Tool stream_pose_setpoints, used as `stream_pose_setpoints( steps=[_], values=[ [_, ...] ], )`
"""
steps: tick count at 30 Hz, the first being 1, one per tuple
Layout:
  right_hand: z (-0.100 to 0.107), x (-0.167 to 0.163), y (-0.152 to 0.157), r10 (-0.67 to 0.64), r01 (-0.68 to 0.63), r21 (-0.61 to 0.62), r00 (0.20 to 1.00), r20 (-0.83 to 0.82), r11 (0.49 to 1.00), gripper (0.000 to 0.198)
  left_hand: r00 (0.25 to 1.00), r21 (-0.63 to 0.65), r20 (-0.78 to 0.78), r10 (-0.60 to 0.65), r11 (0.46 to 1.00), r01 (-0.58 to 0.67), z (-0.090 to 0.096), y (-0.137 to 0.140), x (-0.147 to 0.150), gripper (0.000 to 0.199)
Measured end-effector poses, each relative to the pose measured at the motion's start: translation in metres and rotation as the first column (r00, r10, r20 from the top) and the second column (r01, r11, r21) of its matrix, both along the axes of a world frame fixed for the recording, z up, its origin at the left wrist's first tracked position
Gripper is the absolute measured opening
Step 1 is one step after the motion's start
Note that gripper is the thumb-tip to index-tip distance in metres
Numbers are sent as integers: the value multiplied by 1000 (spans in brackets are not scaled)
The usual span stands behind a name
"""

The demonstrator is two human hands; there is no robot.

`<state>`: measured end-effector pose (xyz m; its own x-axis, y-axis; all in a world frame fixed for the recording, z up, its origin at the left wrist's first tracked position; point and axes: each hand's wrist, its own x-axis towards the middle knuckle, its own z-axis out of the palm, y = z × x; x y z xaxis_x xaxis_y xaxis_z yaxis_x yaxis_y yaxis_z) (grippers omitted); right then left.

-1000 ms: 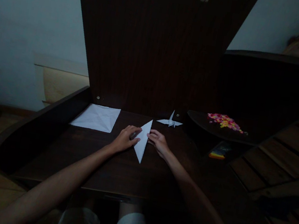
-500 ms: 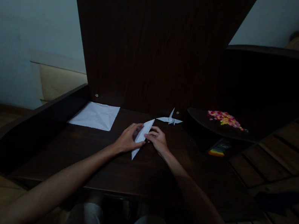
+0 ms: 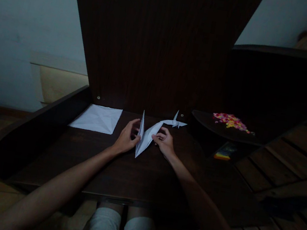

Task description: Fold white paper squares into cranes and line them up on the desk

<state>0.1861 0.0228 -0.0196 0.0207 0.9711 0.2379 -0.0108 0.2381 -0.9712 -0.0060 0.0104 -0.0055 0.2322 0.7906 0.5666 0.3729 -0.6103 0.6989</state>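
Observation:
A folded sheet of white paper (image 3: 146, 138) is held upright between my two hands over the dark desk, its two flaps spread apart in a V that meets at a point near me. My left hand (image 3: 129, 135) pinches the left flap between thumb and fingers. On the other side, my right hand (image 3: 164, 142) grips the right flap, thumb in front and fingers behind. Just beyond the right flap's tip, a finished white origami bird (image 3: 175, 123) rests at the back of the desk. A creased square white sheet (image 3: 98, 118) lies flat to the left.
To the right, a low dark shelf (image 3: 200, 117) bears a heap of small pink, red and yellow pieces (image 3: 231, 121). Under it sits a small item with a yellow edge (image 3: 222, 156). A raised side board (image 3: 36, 127) bounds the desk at left; a tall dark panel (image 3: 159, 45) stands behind.
The folded paper has gone from a narrow, closed shape to an opened V. My left hand has moved left with one flap, and my right hand slightly right with the other.

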Motion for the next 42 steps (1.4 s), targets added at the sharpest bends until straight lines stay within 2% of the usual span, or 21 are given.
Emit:
stream_pose_setpoints(
  steps=[4, 8, 10, 14, 16, 22, 25, 29, 35, 39, 42],
  values=[
    [0, 2, 1, -29, 29, -17, 1000, 12, 999, 62, 971, 248, -116, 207, 953, -174, 7, -1, -6, 78],
    [-1, 2, 1, -35, 36, -30, 999, 25, 999, 64, 909, 314, -252, 332, 917, -248, 14, -3, -12, 84],
    [-2, 2, 2, -37, 38, -39, 999, 16, 999, 63, 876, 318, -357, 326, 923, -214, 14, -1, -17, 77],
    [-3, 4, 4, -67, 66, -61, 997, -23, 996, 61, 791, 278, -587, 170, 961, 0, 5, 10, -27, 41],
    [-2, 5, 4, -89, 86, -62, 995, -39, 994, 61, 775, 242, -620, 125, 970, 37, -1, 15, -29, 33],
    [0, 7, 6, -134, 130, -68, 990, -51, 989, 56, 873, 61, -488, 23, 998, 8, 0, 15, -27, 28],
    [-1, 7, 6, -147, 144, -86, 989, -28, 986, 53, 914, -1, -400, 63, 998, -69, 4, 12, -25, 34],
    [-1, 8, 6, -140, 140, -84, 990, 11, 987, 51, 933, -94, -339, 120, 983, -160, 5, 14, -25, 44],
    [-3, 10, 4, -153, 150, -75, 988, -33, 986, 67, 982, -273, -129, 137, 947, -168, 0, 25, -29, 30],
    [-8, 12, 7, -141, 141, -47, 990, 9, 989, 75, 965, -270, -113, 236, 927, -259, -6, 30, -34, 67],
    [-11, 13, 9, -146, 147, -28, 989, 38, 989, 79, 956, -135, -137, 258, 952, -276, -10, 29, -35, 87]
  ],
)
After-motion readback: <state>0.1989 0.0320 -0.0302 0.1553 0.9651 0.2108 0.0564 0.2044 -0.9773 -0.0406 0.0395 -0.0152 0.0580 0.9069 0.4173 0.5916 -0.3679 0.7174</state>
